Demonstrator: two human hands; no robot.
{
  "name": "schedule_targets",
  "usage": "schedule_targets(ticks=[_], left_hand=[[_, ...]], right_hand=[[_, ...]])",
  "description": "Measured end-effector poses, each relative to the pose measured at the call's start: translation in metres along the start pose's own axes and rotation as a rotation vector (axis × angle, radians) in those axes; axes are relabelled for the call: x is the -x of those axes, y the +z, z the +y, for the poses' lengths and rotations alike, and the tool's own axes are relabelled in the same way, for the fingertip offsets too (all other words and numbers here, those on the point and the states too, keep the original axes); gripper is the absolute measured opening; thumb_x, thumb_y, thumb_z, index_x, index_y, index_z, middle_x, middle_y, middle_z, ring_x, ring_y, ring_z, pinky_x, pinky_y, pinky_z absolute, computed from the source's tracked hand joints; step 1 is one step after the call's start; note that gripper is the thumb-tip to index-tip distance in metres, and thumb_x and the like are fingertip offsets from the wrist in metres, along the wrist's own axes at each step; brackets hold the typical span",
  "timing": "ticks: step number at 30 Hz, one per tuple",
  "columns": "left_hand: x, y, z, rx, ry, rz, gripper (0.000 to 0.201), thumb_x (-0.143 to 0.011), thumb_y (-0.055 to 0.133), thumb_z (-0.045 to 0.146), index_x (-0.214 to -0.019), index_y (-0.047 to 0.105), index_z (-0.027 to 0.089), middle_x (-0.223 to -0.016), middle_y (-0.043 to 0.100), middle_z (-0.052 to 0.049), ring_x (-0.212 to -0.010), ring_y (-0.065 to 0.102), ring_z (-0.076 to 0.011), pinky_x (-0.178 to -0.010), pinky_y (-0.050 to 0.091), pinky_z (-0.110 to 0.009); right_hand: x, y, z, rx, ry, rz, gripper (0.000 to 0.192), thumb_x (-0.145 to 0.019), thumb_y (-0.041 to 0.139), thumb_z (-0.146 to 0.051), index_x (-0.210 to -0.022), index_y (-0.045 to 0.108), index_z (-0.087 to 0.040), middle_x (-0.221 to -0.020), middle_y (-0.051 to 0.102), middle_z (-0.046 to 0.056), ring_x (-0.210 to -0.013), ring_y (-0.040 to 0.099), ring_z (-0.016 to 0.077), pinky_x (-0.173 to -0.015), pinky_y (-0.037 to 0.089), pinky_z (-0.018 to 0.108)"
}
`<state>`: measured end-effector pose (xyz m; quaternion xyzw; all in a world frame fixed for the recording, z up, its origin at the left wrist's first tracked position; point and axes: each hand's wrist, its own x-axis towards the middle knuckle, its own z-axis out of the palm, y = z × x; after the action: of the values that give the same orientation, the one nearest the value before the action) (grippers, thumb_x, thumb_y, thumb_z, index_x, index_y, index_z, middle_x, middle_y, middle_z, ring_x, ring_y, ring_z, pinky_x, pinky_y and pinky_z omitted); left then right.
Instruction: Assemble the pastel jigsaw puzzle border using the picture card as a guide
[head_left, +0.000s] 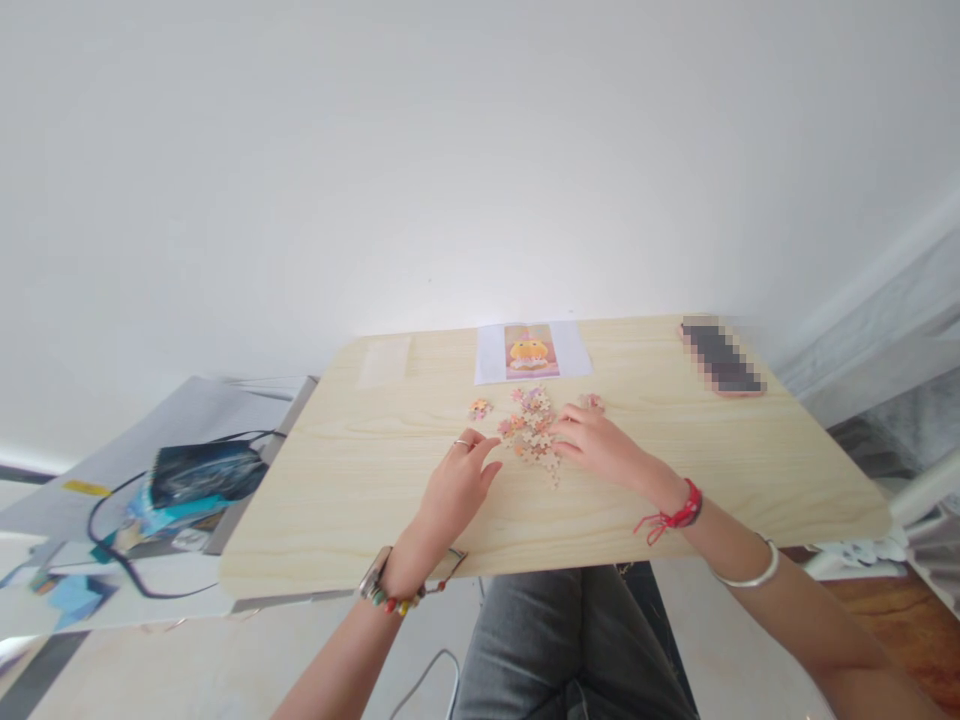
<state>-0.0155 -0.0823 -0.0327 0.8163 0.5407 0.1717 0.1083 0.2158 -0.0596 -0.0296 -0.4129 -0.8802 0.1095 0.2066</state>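
1. Puzzle pieces point(531, 432) lie in a loose, partly joined cluster on the worktop point(360, 500), just past its middle towards 12 o'clock.
2. At 9 o'clock of the cluster rests the left hand point(454, 487), palm down, fingers point(480, 450) lightly curled and close together, their tips just beside the nearest pieces; whether they pinch a piece cannot be told. A ring sits on one finger.
3. At 3 o'clock of the cluster the right hand point(600, 445) lies on the worktop, fingers point(564, 425) held together and pointing towards 9 o'clock, tips touching the edge of the cluster. Whether a piece is held under them cannot be told.
4. A small separate clump of pieces point(480, 408) lies at 10 o'clock of the cluster, apart from it; another small clump point(592, 402) sits at 12 o'clock of the right hand, partly hidden by it.
5. A picture sheet point(532, 352) showing an orange figure lies flat at 12 o'clock of the cluster, near the far edge.
6. A phone point(721, 358), blurred, lies at 2 o'clock near the far right corner, well apart from the hands.
7. A clear strip point(384, 362) lies at 10 o'clock near the far left corner.
8. Beaded bracelets circle the left wrist; a red cord point(679, 517) and a silver bangle point(750, 572) circle the right forearm.
9. A dark bag point(202, 470) with a cord lies on a lower surface at 9 o'clock, off the worktop.
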Motion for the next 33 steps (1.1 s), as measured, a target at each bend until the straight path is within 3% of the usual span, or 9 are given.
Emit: schedule_targets(ticks=[10,18,23,28,33], left_hand=[[0.002,0.012,0.022,0.048,0.03,-0.032,0.027,-0.079,0.054,0.014,-0.106,0.056,0.02,-0.095,0.056,-0.005,-0.087,0.059,-0.0173,-0.077,0.049,-0.03],[-0.022,0.013,0.039,-0.047,0.109,0.105,0.027,-0.082,0.054,0.018,-0.108,0.056,0.024,-0.095,0.056,-0.005,-0.085,0.056,-0.0169,-0.069,0.049,-0.027],[-0.024,0.012,0.041,-0.094,0.242,0.159,0.015,-0.086,0.049,0.023,-0.096,0.06,0.023,-0.093,0.057,-0.005,-0.086,0.054,-0.0165,-0.068,0.049,-0.026],[-0.021,0.013,0.04,-0.063,0.268,0.182,0.014,-0.087,0.048,0.024,-0.092,0.061,0.022,-0.09,0.057,-0.004,-0.083,0.055,-0.0154,-0.068,0.048,-0.025],[-0.018,0.011,0.038,-0.001,0.223,0.205,0.018,-0.088,0.045,0.027,-0.087,0.062,0.02,-0.086,0.057,-0.004,-0.079,0.055,-0.0145,-0.067,0.047,-0.025]], right_hand=[[-0.007,0.013,0.002,-0.014,0.031,-0.05,0.013,-0.084,0.052,-0.016,-0.085,0.065,-0.015,-0.088,0.057,0.008,-0.083,0.056,0.0178,-0.074,0.044,0.031],[-0.005,0.006,0.005,-0.113,0.123,0.143,0.018,-0.084,0.051,-0.018,-0.076,0.067,-0.018,-0.072,0.06,0.004,-0.072,0.055,0.0155,-0.071,0.043,0.03],[-0.006,-0.005,0.002,-0.324,0.239,0.035,0.021,-0.081,0.052,-0.023,-0.065,0.066,-0.019,-0.061,0.06,0.0,-0.059,0.051,0.0123,-0.055,0.039,0.024],[-0.004,-0.009,-0.003,-0.446,0.317,0.004,0.021,-0.08,0.051,-0.026,-0.07,0.067,-0.018,-0.061,0.06,0.0,-0.057,0.051,0.0122,-0.051,0.038,0.023],[0.004,-0.01,-0.011,-0.323,0.22,0.154,0.012,-0.079,0.056,-0.023,-0.082,0.066,-0.019,-0.068,0.057,0.001,-0.059,0.05,0.0122,-0.056,0.041,0.025]])
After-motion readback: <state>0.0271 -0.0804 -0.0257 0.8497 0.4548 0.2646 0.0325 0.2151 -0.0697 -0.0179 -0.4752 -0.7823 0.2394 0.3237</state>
